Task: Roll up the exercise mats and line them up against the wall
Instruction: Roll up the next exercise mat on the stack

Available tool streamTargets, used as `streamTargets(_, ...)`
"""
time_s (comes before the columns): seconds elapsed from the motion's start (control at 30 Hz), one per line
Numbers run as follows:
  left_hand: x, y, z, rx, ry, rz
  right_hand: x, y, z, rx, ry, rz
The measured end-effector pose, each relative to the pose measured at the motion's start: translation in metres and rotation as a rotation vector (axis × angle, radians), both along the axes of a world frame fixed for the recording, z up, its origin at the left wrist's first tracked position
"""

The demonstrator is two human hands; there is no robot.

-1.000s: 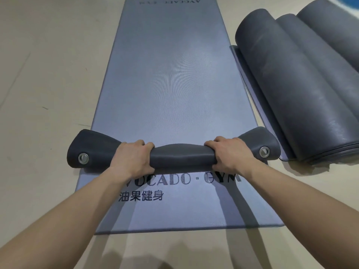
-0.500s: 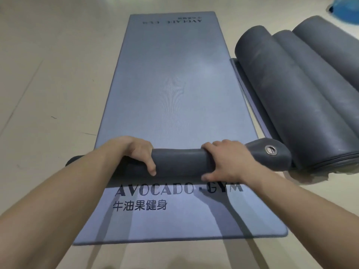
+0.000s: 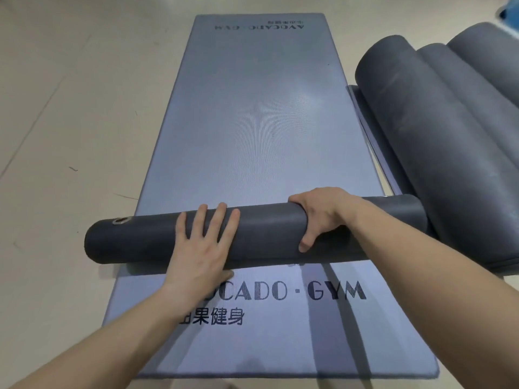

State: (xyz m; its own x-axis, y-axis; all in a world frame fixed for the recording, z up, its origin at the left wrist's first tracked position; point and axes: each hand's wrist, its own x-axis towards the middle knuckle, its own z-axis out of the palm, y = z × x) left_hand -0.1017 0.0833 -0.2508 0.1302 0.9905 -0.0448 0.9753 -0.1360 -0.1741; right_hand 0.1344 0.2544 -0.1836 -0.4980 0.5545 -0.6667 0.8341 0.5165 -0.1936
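A blue-grey exercise mat printed "AVOCADO·GYM" lies flat on the floor, running away from me. Across its near part lies a dark grey, partly rolled mat roll, wider than the flat mat, with a metal eyelet near its left end. My left hand presses flat on the roll with straight, spread fingers. My right hand grips the roll from above, fingers curled over the far side and thumb on the near side. The roll's right end touches the rolled mats beside it.
Three dark grey rolled mats lie side by side at the right, on a strip of flat mat. Beige tiled floor spreads out to the left. A blue object shows at the top right corner.
The roll has moved away from me and grown rounder. My left hand has let go of its grip and now lies flat on the roll; the right hand still grips it.
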Motion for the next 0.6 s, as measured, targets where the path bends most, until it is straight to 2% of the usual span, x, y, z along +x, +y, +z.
streamTargets(0.03, -0.001, 0.01, -0.001, 0.017, -0.007, -0.004, 0.001, 0.004, -0.002, 0.013, 0.013, -0.012)
streamTargets(0.1, -0.006, 0.033, 0.003, 0.004, -0.012, -0.008, 0.007, 0.001, -0.005, 0.181, 0.026, 0.03)
streamTargets(0.2, -0.015, 0.061, 0.014, -0.121, -0.017, -0.043, 0.019, -0.032, -0.023, 0.522, 0.003, 0.1)
streamTargets(0.3, -0.02, 0.083, 0.023, -0.295, -0.039, -0.07, 0.02, -0.054, -0.048, 0.638, -0.016, 0.093)
streamTargets(0.4, -0.021, 0.097, 0.023, -0.403, -0.048, -0.059, 0.015, -0.033, -0.048, 0.543, 0.0, 0.094)
streamTargets(0.53, -0.026, 0.114, 0.039, -0.555, -0.197, 0.016, 0.003, -0.007, -0.016, 0.272, 0.001, 0.077)
streamTargets(0.6, -0.028, 0.106, 0.049, -0.724, -0.271, 0.038, 0.001, -0.016, -0.001, 0.118, -0.004, 0.063)
